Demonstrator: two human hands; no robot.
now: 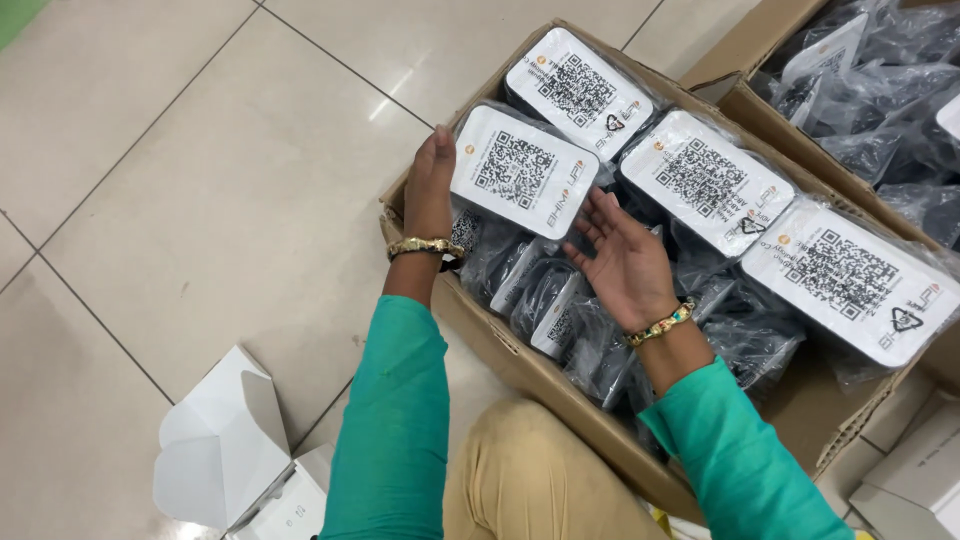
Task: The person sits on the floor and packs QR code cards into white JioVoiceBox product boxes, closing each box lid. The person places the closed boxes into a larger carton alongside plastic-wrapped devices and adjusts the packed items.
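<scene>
My left hand (430,190) lies flat, fingers straight and together, against the left edge of a white-labelled pack (523,171) at the near-left end of the carton (560,385). My right hand (625,258) is spread open, palm up, just below that pack's right corner, gripping nothing, above bagged packs (545,290) deeper in the carton.

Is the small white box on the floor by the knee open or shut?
Open: the white box has its flaps spread apart, showing the bare inside.
</scene>
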